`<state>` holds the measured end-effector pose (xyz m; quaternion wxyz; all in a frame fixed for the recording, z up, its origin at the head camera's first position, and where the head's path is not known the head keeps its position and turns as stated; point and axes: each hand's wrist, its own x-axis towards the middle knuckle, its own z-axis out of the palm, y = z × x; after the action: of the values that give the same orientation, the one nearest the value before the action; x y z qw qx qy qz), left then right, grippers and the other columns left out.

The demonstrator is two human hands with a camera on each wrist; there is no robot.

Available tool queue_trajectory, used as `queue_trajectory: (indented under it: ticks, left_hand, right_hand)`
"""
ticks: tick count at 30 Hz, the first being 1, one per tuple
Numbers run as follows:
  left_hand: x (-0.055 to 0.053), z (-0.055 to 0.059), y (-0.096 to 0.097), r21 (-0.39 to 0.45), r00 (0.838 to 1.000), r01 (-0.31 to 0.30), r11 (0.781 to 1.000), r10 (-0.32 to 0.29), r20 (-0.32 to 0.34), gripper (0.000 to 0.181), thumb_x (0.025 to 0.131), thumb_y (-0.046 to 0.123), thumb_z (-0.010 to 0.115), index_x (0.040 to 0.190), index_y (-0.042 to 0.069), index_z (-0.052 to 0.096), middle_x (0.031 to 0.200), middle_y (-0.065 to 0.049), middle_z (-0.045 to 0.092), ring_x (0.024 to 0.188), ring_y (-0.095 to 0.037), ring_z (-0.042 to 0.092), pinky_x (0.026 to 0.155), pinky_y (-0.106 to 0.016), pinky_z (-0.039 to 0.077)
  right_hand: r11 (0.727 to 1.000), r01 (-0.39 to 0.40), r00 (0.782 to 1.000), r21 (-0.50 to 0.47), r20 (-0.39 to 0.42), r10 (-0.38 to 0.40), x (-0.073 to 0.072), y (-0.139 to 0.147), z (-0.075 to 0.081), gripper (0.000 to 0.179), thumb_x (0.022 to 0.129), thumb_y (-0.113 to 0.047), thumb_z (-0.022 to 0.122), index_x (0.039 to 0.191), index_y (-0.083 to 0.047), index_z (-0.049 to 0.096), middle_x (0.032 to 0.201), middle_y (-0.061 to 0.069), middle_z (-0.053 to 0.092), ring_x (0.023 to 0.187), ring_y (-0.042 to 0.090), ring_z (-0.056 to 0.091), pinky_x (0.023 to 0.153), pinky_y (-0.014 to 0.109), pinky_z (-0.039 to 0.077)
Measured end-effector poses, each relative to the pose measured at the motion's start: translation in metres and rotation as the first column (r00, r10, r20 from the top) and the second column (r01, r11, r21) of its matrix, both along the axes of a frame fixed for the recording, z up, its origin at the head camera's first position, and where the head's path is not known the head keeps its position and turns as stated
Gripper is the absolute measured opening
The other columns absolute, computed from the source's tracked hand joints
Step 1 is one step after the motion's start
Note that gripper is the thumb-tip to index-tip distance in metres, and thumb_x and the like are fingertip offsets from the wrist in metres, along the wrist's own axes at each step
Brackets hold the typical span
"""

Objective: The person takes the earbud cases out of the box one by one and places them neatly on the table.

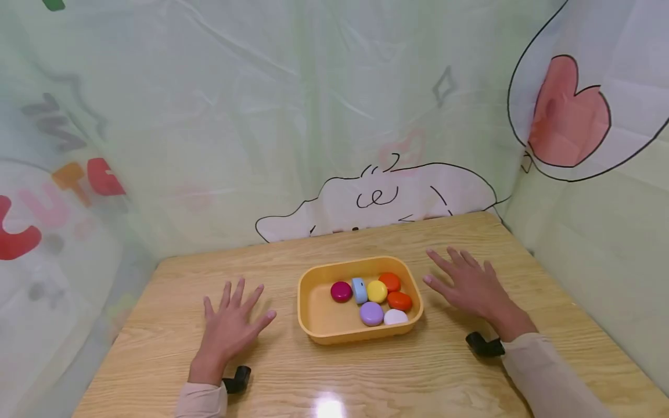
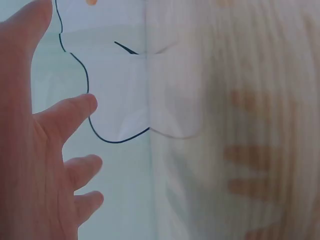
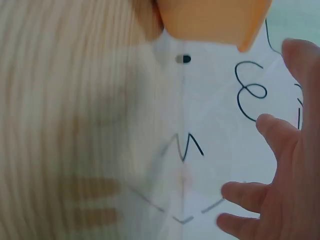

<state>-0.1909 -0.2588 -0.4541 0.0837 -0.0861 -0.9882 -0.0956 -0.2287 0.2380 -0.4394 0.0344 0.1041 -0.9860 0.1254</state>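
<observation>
An orange-yellow plastic tray [image 1: 319,319] sits on the table between the two hands. Inside lie several rounded, glossy pieces: a magenta one [image 1: 341,292], a light blue one [image 1: 359,290] on its edge, a yellow one [image 1: 377,291], two red-orange ones [image 1: 399,301], a purple one [image 1: 371,313] and a white one [image 1: 395,317]. To the tray's left, my left hand [image 1: 230,325] is spread palm down, holding nothing. My right hand [image 1: 473,287], also spread and holding nothing, is just right of the tray. The tray's side [image 3: 215,20] shows at the top of the right wrist view.
The wooden table [image 1: 282,377] has a backdrop cloth [image 1: 235,116] with cartoon drawings behind it and along both sides. Black wrist mounts [image 1: 485,345] sit at each cuff. A bright light reflection shows at the table's front.
</observation>
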Motion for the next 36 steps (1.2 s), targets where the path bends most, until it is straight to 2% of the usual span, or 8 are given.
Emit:
queue_trajectory:
  ticks: [5, 9, 14, 18, 26, 30, 34, 36]
  left_hand:
    - [-0.002, -0.003, 0.003, 0.025, 1.000, -0.003, 1.000, 0.003, -0.011, 0.075, 0.092, 0.073, 0.046, 0.150, 0.025, 0.049, 0.159, -0.018, 0.033, 0.145, -0.046, 0.026, 0.105, -0.079, 0.006]
    - [-0.003, -0.005, 0.005, 0.061, 0.999, 0.015, 0.998, -0.012, -0.047, 0.071, 0.094, 0.069, 0.049, 0.149, 0.022, 0.051, 0.154, -0.017, 0.041, 0.140, -0.042, 0.037, 0.107, -0.075, 0.015]
    - [-0.005, -0.005, 0.010, 0.161, 0.994, 0.050, 0.986, -0.033, -0.106, 0.062, 0.099, 0.058, 0.052, 0.144, 0.017, 0.056, 0.145, -0.015, 0.052, 0.132, -0.038, 0.048, 0.106, -0.065, 0.032]
    - [-0.004, -0.001, 0.015, 0.311, 0.997, 0.034, 0.950, -0.011, -0.074, 0.056, 0.100, 0.054, 0.053, 0.142, 0.017, 0.058, 0.142, -0.011, 0.055, 0.132, -0.035, 0.049, 0.103, -0.062, 0.038]
    - [-0.009, 0.007, 0.030, 0.589, 0.997, 0.028, 0.808, -0.068, 0.047, 0.050, 0.102, 0.051, 0.050, 0.136, 0.016, 0.063, 0.134, -0.002, 0.061, 0.127, -0.026, 0.054, 0.102, -0.052, 0.045]
    - [-0.013, 0.009, 0.038, 0.711, 0.988, 0.038, 0.702, -0.134, 0.079, 0.050, 0.103, 0.049, 0.050, 0.132, 0.011, 0.065, 0.131, -0.007, 0.064, 0.122, -0.026, 0.059, 0.100, -0.049, 0.048]
    - [-0.017, 0.009, 0.045, 0.822, 0.978, 0.018, 0.569, -0.179, 0.103, 0.043, 0.104, 0.040, 0.054, 0.129, 0.007, 0.065, 0.127, -0.014, 0.065, 0.114, -0.026, 0.064, 0.093, -0.043, 0.052]
    - [-0.017, 0.009, 0.048, 0.847, 0.977, 0.003, 0.531, -0.180, 0.110, 0.039, 0.103, 0.035, 0.056, 0.127, 0.006, 0.066, 0.126, -0.015, 0.065, 0.112, -0.025, 0.064, 0.091, -0.039, 0.053]
  right_hand:
    - [0.996, -0.036, 0.999, -0.086, 0.014, 0.037, 0.002, -0.011, -0.003, 0.072, 0.102, -0.061, 0.038, 0.159, -0.017, 0.030, 0.152, 0.031, 0.035, 0.136, 0.055, 0.034, 0.104, 0.074, 0.026]
    - [0.981, -0.052, 0.998, -0.189, 0.023, 0.057, 0.003, -0.016, -0.007, 0.071, 0.103, -0.059, 0.037, 0.159, -0.016, 0.029, 0.153, 0.026, 0.038, 0.137, 0.051, 0.036, 0.104, 0.071, 0.030]
    - [0.929, -0.049, 0.995, -0.366, 0.066, 0.078, 0.005, -0.023, -0.013, 0.067, 0.106, -0.054, 0.037, 0.159, -0.014, 0.029, 0.153, 0.025, 0.039, 0.136, 0.049, 0.039, 0.105, 0.069, 0.031]
    - [0.873, -0.035, 0.990, -0.486, 0.101, 0.095, 0.007, -0.033, -0.016, 0.063, 0.107, -0.049, 0.038, 0.158, -0.011, 0.031, 0.153, 0.024, 0.039, 0.137, 0.047, 0.040, 0.107, 0.066, 0.031]
    - [0.839, -0.036, 0.982, -0.543, 0.137, 0.131, 0.011, -0.046, -0.014, 0.065, 0.108, -0.045, 0.039, 0.160, -0.011, 0.023, 0.155, 0.027, 0.034, 0.137, 0.049, 0.038, 0.107, 0.064, 0.031]
    - [0.818, -0.050, 0.974, -0.573, 0.152, 0.166, 0.012, -0.048, -0.015, 0.068, 0.108, -0.042, 0.041, 0.161, -0.010, 0.015, 0.160, 0.026, 0.024, 0.143, 0.049, 0.027, 0.110, 0.063, 0.026]
    - [0.799, -0.074, 0.967, -0.597, 0.154, 0.205, 0.013, -0.051, -0.017, 0.070, 0.108, -0.040, 0.042, 0.161, -0.008, 0.010, 0.163, 0.024, 0.016, 0.146, 0.048, 0.020, 0.112, 0.062, 0.021]
    - [0.797, -0.079, 0.966, -0.599, 0.152, 0.211, 0.013, -0.052, -0.018, 0.070, 0.108, -0.040, 0.041, 0.161, -0.008, 0.010, 0.163, 0.024, 0.016, 0.146, 0.048, 0.019, 0.113, 0.062, 0.020]
